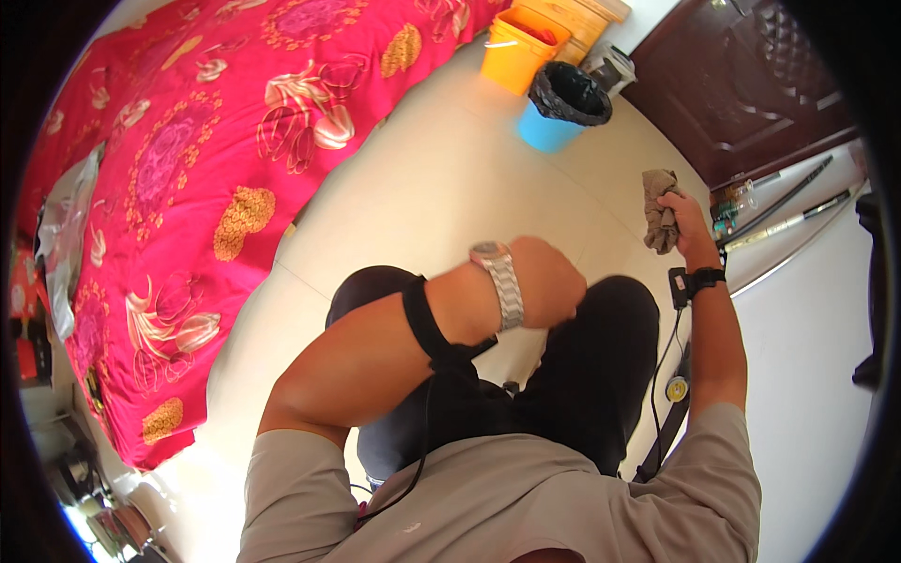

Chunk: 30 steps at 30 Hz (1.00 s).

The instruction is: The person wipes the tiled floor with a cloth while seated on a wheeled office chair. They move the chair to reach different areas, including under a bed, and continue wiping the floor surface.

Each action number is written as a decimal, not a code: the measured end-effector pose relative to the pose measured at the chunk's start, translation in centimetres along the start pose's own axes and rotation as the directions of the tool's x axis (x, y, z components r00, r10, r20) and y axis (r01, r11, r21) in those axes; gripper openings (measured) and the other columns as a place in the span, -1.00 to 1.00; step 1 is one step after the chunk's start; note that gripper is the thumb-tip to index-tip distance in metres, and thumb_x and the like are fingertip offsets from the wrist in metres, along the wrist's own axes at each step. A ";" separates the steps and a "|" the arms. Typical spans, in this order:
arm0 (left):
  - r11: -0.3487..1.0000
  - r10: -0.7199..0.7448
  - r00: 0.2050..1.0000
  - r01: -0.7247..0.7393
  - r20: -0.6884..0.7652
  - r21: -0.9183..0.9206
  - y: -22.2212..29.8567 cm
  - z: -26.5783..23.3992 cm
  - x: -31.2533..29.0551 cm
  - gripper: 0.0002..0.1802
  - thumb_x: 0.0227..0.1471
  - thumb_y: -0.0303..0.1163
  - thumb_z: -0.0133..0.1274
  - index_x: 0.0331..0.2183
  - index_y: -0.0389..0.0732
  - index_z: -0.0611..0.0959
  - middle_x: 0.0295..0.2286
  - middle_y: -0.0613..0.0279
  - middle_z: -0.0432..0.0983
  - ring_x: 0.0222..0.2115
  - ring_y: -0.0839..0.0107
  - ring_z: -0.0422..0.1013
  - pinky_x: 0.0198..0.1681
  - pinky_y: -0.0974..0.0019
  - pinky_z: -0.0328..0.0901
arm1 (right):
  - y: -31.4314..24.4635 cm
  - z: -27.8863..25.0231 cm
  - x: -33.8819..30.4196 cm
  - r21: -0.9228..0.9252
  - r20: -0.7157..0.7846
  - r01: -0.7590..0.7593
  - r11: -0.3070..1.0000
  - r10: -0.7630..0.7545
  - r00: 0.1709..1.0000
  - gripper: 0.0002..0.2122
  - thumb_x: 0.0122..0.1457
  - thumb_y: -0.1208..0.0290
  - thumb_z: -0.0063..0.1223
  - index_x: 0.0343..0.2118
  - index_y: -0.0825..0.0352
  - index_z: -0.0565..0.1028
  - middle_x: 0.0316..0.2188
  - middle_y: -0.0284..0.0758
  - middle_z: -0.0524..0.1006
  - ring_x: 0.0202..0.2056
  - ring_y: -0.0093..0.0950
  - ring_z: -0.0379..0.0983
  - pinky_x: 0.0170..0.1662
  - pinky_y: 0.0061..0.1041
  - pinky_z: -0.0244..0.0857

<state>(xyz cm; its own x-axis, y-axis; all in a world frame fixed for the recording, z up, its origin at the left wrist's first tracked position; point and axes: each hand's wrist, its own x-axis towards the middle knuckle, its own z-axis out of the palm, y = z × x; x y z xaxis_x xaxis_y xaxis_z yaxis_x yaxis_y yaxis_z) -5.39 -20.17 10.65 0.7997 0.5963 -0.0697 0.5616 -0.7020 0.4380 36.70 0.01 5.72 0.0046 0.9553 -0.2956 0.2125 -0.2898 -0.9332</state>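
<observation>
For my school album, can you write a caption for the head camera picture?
A crumpled brown cloth in the right hand, silver watch on the left wrist, red flowered cover alongside.

A taupe shirt [507,488], dark trousers [601,375], a silver watch [509,291] and 2 black straps [423,324] show.

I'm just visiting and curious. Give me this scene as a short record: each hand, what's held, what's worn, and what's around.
Left hand: curled, above the knees; its fingers are mostly hidden, so I cannot tell whether it holds anything
Right hand: extended to the right, closed on a crumpled brown cloth
Worn: metal-band watch on the left wrist; black strap on the right
Left side: red flowered cover
Ahead: blue bin with black liner; yellow bucket
</observation>
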 end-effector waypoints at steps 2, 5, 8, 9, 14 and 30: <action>1.000 -0.009 0.983 0.008 0.182 0.006 0.5 0.6 0.0 -0.58 0.39 0.03 0.26 -0.17 -0.18 0.79 -0.37 0.04 0.78 -0.23 -0.06 0.75 -0.17 -0.10 0.58 | -2.8 1.6 0.9 -0.086 0.017 0.047 0.995 -0.045 0.999 -0.67 0.31 0.48 0.23 0.11 0.38 0.57 -0.17 -0.28 0.68 -0.22 -0.42 0.66 -0.14 -0.35 0.61; 0.999 0.036 0.962 -0.039 0.271 0.005 0.2 0.0 -0.6 -0.59 0.41 0.01 0.24 -0.10 -0.18 0.75 -0.40 0.08 0.76 -0.24 -0.04 0.75 -0.18 -0.09 0.58 | -4.3 3.8 1.6 -0.138 0.060 0.049 0.989 -0.041 0.997 -0.56 0.31 0.50 0.24 0.26 0.35 0.54 -0.03 -0.30 0.66 -0.06 -0.45 0.62 -0.01 -0.39 0.57; 0.996 0.040 0.977 -0.022 0.208 -0.088 -1.3 -2.3 -2.1 -0.60 0.45 0.01 0.21 -0.06 -0.15 0.73 -0.34 0.09 0.76 -0.21 -0.01 0.74 -0.18 -0.06 0.57 | -2.7 7.0 3.9 -0.120 0.129 0.056 0.991 -0.041 0.991 -0.56 0.33 0.52 0.22 0.27 0.35 0.54 -0.05 -0.31 0.66 -0.09 -0.44 0.62 -0.01 -0.41 0.57; 0.992 0.027 0.989 -0.009 0.148 -0.126 -2.3 -3.4 -2.7 -0.60 0.45 0.02 0.19 -0.08 -0.14 0.74 -0.28 0.09 0.76 -0.18 0.00 0.73 -0.17 -0.05 0.57 | -2.0 8.2 5.3 -0.129 0.160 0.022 0.991 -0.001 0.987 -0.58 0.35 0.52 0.20 0.27 0.36 0.55 -0.07 -0.30 0.66 -0.09 -0.44 0.63 -0.01 -0.41 0.57; 0.853 -0.307 0.918 0.149 -0.251 -0.500 -11.5 -8.6 -8.6 -0.68 0.49 -0.19 0.21 0.15 -0.07 0.76 -0.12 0.20 0.76 -0.16 0.26 0.70 -0.09 0.20 0.57 | 2.3 16.0 15.2 -0.203 0.269 -0.056 0.978 0.110 0.957 -0.59 0.33 0.52 0.19 0.24 0.33 0.57 -0.08 -0.30 0.66 -0.12 -0.42 0.61 -0.02 -0.34 0.58; 0.519 -0.715 0.449 0.854 -0.536 0.024 -44.5 -3.3 -26.5 0.46 -0.09 -0.01 0.67 0.64 -0.10 0.19 0.57 -0.08 0.10 0.56 -0.12 0.10 0.63 -0.11 0.06 | 14.6 37.3 49.3 -0.577 0.289 0.348 0.739 -0.213 0.933 -0.62 0.31 0.47 0.12 0.17 0.20 0.65 -0.24 -0.11 0.75 -0.30 -0.21 0.74 -0.19 -0.16 0.59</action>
<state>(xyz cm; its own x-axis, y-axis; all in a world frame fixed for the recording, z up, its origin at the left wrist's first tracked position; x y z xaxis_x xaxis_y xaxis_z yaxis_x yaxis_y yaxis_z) -52.24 -3.42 -3.99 -0.1561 0.9783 0.1365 0.9798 0.1360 0.1465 3.55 40.65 -30.10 -0.3232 0.9366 -0.1356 0.7228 0.1518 -0.6741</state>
